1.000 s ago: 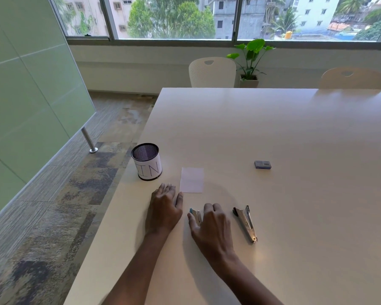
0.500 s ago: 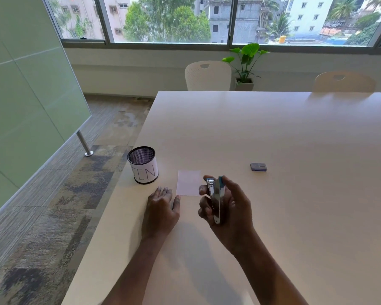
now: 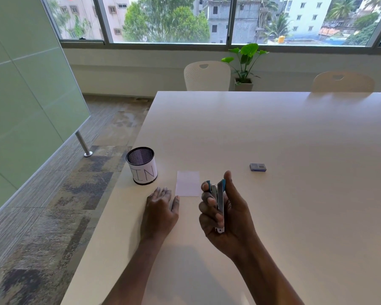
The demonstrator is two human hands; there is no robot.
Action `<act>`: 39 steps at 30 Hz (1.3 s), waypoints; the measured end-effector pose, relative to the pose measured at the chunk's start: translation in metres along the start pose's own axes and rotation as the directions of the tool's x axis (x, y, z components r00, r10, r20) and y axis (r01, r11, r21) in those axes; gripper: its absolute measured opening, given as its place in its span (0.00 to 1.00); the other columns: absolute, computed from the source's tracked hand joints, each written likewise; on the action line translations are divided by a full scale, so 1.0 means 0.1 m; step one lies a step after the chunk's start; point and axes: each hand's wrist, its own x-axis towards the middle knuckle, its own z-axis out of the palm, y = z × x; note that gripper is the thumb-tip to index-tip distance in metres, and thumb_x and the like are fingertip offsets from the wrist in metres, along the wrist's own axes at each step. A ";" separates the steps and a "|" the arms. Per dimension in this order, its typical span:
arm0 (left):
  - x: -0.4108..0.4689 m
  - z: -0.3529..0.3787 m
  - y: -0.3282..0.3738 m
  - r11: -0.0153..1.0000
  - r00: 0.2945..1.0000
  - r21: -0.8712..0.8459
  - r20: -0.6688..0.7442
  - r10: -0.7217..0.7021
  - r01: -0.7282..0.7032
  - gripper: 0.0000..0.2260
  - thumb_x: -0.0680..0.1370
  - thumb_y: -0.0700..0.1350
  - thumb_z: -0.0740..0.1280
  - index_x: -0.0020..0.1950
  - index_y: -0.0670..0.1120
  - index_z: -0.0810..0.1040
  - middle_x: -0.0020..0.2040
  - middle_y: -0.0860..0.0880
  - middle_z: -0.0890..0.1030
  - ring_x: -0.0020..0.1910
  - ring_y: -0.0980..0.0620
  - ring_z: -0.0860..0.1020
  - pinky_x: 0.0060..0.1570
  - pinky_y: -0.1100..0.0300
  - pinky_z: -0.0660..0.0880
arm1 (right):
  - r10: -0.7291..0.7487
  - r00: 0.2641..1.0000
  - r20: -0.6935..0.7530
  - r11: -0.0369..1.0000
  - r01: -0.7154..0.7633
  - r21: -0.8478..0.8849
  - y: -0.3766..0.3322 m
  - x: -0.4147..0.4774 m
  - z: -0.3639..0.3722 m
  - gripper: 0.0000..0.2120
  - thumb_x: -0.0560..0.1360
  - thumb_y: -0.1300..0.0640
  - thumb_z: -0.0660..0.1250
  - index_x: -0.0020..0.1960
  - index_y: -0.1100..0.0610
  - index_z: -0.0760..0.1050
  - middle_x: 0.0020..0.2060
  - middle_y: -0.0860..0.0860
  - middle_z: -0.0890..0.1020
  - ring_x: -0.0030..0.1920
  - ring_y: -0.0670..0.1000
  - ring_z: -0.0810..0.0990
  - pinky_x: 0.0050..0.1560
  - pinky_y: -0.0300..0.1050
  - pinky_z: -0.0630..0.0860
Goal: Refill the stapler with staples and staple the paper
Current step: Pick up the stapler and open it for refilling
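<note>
My right hand (image 3: pixel 227 219) is raised above the table and grips a small silver stapler (image 3: pixel 219 202) with blue ends, held upright with its fingers curled round it. A small white paper (image 3: pixel 187 183) lies flat on the table just beyond my hands. My left hand (image 3: pixel 160 209) rests flat on the table, fingers straight, just left of the paper's near corner. A little blue staple box (image 3: pixel 258 167) lies farther right on the table.
A black mesh cup (image 3: pixel 142 165) with a white label stands near the table's left edge (image 3: pixel 110 216). Two white chairs (image 3: pixel 207 75) and a potted plant (image 3: pixel 244 62) are beyond the far edge. A green glass partition (image 3: pixel 26 102) stands at left.
My right hand picked the stapler up from the table and lifted it upright in front of me. The left hand stayed flat on the table.
</note>
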 end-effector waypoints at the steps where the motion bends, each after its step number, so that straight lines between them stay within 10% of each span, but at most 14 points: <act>1: 0.00 0.00 0.00 1.000 1.000 -0.001 0.001 -0.002 0.002 0.18 0.80 0.49 0.68 0.65 0.38 0.81 0.65 0.40 0.82 0.69 0.41 0.77 0.69 0.50 0.72 | -0.006 1.000 -0.007 1.000 0.006 0.015 0.00 -0.01 0.00 0.22 0.76 0.41 0.72 0.48 0.62 0.80 0.31 0.53 0.79 0.21 0.46 0.73 0.21 0.37 0.69; 20: -0.01 -0.01 0.00 0.997 1.000 -0.082 -0.004 -0.007 0.006 0.20 0.81 0.48 0.68 0.68 0.36 0.79 0.68 0.37 0.79 0.71 0.40 0.74 0.71 0.49 0.70 | 0.012 0.999 -0.035 1.000 -0.012 -0.013 0.00 -0.02 -0.08 0.24 0.77 0.39 0.70 0.49 0.62 0.79 0.31 0.54 0.80 0.26 0.48 0.77 0.27 0.38 0.74; 26: -0.06 -0.17 0.09 0.966 0.970 -0.231 -0.237 0.060 -0.116 0.09 0.78 0.39 0.73 0.56 0.38 0.85 0.55 0.39 0.86 0.57 0.41 0.84 0.59 0.54 0.78 | -0.004 0.997 -0.072 0.996 -0.003 -0.092 -0.03 -0.04 -0.11 0.26 0.76 0.36 0.70 0.50 0.61 0.80 0.32 0.54 0.80 0.31 0.48 0.79 0.31 0.39 0.76; 31: -0.30 -0.57 0.48 0.711 0.983 -0.703 -0.124 -0.134 0.008 0.19 0.80 0.60 0.64 0.37 0.50 0.82 0.32 0.52 0.84 0.32 0.52 0.83 0.34 0.62 0.80 | -0.173 0.956 -0.236 0.899 0.055 -0.434 -0.06 0.00 -0.13 0.32 0.73 0.28 0.63 0.50 0.57 0.85 0.44 0.55 0.84 0.46 0.52 0.82 0.49 0.46 0.75; 34: -0.44 -0.77 0.72 0.487 0.997 -0.871 0.073 0.000 0.064 0.17 0.79 0.61 0.63 0.44 0.52 0.86 0.36 0.47 0.85 0.35 0.47 0.85 0.33 0.54 0.83 | -0.213 0.940 -0.265 0.856 0.049 -0.515 -0.04 0.03 -0.10 0.33 0.73 0.28 0.61 0.53 0.56 0.86 0.51 0.55 0.86 0.54 0.51 0.85 0.60 0.48 0.74; 39: -0.47 -0.92 0.91 0.410 0.962 -0.898 0.236 0.138 0.161 0.11 0.77 0.52 0.72 0.58 0.53 0.85 0.50 0.49 0.88 0.51 0.48 0.87 0.44 0.51 0.85 | -0.168 0.960 -0.223 0.860 0.032 -0.510 0.03 0.04 -0.06 0.38 0.75 0.27 0.59 0.62 0.60 0.81 0.55 0.59 0.84 0.59 0.58 0.83 0.55 0.50 0.81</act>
